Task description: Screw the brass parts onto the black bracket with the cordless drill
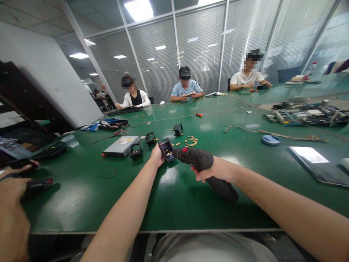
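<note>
L hand [157,155] gripping blk housing [165,146], R hand [215,170] wrapped round blk pwr driver [196,158]

To my right, a round blue container [271,140] sits near a flat tablet [321,167], circuit boards [311,115] beyond; leftward, I see a clear cup [70,141].

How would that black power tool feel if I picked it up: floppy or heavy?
The black power tool is probably stiff: its body looks thick and solid. It may feel heavy, with such a chunky handle. Laid down, it might rock, because its body looks rounded.
</note>
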### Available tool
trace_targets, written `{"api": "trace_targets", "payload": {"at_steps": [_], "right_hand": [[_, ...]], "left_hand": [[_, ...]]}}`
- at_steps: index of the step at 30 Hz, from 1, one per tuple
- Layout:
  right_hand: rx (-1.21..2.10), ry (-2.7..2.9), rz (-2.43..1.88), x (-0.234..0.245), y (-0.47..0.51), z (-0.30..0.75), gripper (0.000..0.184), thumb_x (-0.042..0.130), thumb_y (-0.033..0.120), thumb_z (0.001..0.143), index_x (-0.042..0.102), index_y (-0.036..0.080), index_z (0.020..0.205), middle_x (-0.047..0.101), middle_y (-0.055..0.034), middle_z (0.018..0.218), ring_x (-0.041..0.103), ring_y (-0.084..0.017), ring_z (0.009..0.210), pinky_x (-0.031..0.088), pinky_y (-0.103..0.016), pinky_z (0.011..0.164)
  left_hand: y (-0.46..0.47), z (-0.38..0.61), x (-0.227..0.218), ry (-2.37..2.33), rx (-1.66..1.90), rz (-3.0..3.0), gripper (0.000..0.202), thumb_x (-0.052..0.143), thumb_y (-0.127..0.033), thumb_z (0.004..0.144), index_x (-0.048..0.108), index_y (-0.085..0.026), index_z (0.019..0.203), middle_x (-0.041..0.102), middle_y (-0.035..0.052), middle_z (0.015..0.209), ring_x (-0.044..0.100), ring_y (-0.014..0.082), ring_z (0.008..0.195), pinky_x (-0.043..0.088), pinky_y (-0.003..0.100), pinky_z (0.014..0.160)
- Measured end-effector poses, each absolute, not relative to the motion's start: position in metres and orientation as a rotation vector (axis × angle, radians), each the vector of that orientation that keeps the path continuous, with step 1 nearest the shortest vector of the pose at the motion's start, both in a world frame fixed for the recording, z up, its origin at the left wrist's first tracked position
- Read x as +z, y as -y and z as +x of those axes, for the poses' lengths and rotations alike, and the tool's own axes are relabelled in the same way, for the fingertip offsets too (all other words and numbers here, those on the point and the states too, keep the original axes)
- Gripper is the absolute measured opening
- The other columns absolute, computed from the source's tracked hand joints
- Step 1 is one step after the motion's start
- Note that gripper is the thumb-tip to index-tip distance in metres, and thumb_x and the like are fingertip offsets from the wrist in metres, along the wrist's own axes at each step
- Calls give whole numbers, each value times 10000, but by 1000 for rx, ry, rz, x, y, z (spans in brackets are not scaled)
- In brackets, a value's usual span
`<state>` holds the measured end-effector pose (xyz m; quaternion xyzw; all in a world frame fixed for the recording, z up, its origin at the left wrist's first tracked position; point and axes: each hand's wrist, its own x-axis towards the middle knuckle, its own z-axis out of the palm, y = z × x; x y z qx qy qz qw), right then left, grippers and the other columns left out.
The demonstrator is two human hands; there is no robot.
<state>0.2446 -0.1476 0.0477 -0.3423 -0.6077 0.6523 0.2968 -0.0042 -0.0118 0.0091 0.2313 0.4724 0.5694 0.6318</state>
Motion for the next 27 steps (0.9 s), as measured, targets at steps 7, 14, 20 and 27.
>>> {"api": "trace_targets", "payload": {"at_steps": [7, 14, 20, 27], "right_hand": [[1769, 1588, -868, 54, 149, 245, 513, 826, 123, 566, 636, 176, 1039, 601, 15, 795, 583, -137, 629, 481, -252, 531], [1763, 1610, -881, 52, 146, 247, 492, 818, 124, 592, 640, 185, 1047, 611, 15, 815, 592, -139, 629, 481, -263, 538], [1765, 1616, -916, 55, 149, 247, 365, 807, 118, 584, 621, 167, 894, 617, 19, 765, 591, -131, 601, 475, -262, 555], [1782, 1608, -921, 53, 147, 248, 348, 814, 118, 581, 618, 167, 865, 619, 21, 755, 598, -134, 600, 485, -270, 566]], "left_hand": [[11, -4, 8, -1067, 1282, 545, 275, 477, -316, 905, 651, -144, 1031, 722, 95, 724, 690, 239, 592, 584, 382, 668], [12, -2, 7, -1070, 1294, 546, 334, 481, -341, 922, 659, -115, 1092, 725, 104, 734, 698, 237, 594, 585, 366, 642], [14, 2, 10, -1070, 1328, 527, 275, 486, -320, 916, 669, -134, 1001, 732, 104, 734, 724, 243, 659, 603, 371, 697], [15, 0, 10, -1049, 1288, 547, 366, 477, -361, 930, 686, -107, 1089, 758, 132, 820, 733, 241, 687, 602, 371, 715]]}}
